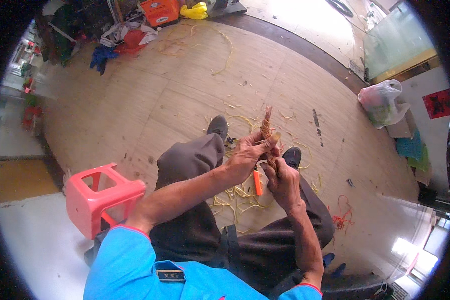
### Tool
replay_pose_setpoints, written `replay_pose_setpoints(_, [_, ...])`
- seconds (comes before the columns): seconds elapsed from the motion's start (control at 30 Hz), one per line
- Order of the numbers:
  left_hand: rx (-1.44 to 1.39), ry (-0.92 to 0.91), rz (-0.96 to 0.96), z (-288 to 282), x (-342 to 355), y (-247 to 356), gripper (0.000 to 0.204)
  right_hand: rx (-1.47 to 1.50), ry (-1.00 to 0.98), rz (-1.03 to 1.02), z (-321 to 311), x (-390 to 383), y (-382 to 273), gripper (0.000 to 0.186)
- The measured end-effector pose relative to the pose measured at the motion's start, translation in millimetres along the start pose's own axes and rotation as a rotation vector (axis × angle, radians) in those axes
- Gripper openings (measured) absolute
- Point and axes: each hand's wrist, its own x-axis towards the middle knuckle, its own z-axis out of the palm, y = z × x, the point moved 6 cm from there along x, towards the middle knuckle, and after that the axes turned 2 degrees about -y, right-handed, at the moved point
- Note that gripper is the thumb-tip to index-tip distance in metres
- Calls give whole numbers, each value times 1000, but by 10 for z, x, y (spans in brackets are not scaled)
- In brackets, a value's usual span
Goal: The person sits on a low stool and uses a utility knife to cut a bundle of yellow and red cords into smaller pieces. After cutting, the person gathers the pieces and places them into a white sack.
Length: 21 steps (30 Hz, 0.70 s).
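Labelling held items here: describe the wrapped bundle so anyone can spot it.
Start at the dark trousers. Between their spread legs, left hand and right hand grip the wrapped bundle. It is brown, its reddish tip pointing up the picture, unlike the loose yellow strips around.

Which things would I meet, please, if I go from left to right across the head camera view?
Pink plastic stool → left hand → right hand → tangle of red strands → whitish plastic bag → red sheet near the right rim.
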Motion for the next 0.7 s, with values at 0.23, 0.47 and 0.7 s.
replay_pose_setpoints(0.23, [-168, -135, -6, 84, -25, 11, 23, 637, -275, 330, 96, -50, 50, 29])
replay_pose_setpoints(0.47, [-186, -168, -41, 163, -22, 8, 31, 927, -412, 465, 140, -118, 58, 54])
replay_pose_setpoints(0.7, [-250, -249, -51, 188, 2, 7, 31, 1227, -488, 607, 131, -97, 10, 59])
